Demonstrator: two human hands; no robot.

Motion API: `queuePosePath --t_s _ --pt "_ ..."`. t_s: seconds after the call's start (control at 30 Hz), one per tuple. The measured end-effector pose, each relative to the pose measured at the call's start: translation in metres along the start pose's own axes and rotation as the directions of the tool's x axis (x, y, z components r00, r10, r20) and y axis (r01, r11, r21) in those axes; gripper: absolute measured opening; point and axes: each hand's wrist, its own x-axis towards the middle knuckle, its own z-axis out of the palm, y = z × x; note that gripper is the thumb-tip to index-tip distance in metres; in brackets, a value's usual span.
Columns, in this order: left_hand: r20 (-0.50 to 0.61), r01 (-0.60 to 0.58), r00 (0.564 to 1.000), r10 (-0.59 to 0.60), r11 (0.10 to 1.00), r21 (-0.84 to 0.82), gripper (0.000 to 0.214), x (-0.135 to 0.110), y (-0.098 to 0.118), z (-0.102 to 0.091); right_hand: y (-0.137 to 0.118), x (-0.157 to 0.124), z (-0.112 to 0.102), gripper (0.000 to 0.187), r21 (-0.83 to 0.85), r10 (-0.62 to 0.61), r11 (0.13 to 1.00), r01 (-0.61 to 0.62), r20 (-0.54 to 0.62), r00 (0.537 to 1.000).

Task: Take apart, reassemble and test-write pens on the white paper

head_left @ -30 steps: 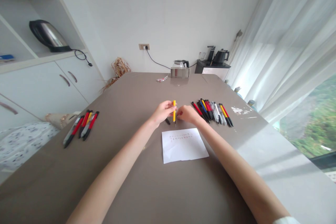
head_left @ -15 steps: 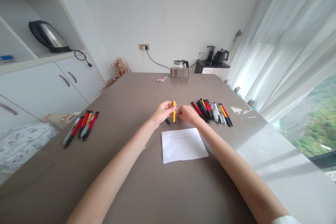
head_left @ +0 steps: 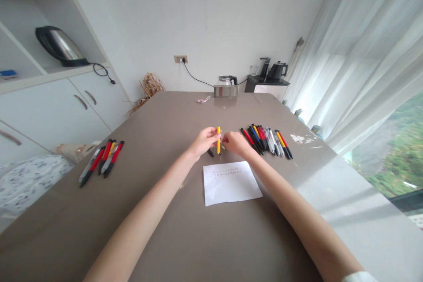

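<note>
My left hand (head_left: 205, 140) pinches a yellow pen barrel (head_left: 218, 141), held upright over the table with its lower end pointing down. Just to its right, my right hand (head_left: 235, 142) is closed, fingertips pressed together close to the barrel; what they hold, if anything, is too small to name. A small pale bit shows under those fingertips. On the table below my left hand lies a dark pen part (head_left: 210, 153). Nearer to me is a white sheet of paper (head_left: 233, 189) with reddish handwriting along its top.
Several pens in red, yellow, blue, white and black lie in a row (head_left: 264, 139) to the right. Another small group of pens (head_left: 114, 158) is at the left edge of the brown table (head_left: 185, 238). A glass kettle (head_left: 226, 80) stands at the far end.
My right hand has shifted very slightly left at the barrel, and a small pale bit now shows under its fingertips. My left hand keeps the yellow barrel upright.
</note>
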Motion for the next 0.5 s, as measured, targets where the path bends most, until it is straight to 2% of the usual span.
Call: queuePosePath --t_s 0.2,0.5 --pt "0.019 -0.016 1.0 0.016 1.0 -0.014 0.023 0.0015 -0.0034 -0.0011 0.0 0.001 0.0029 0.018 0.009 -0.028 1.0 0.028 0.061 0.998" --pt "0.011 -0.009 1.0 0.009 1.0 -0.006 0.024 0.0013 -0.0028 -0.0008 -0.0028 -0.0018 0.0001 0.017 -0.017 0.001 1.0 0.0 0.08 0.997"
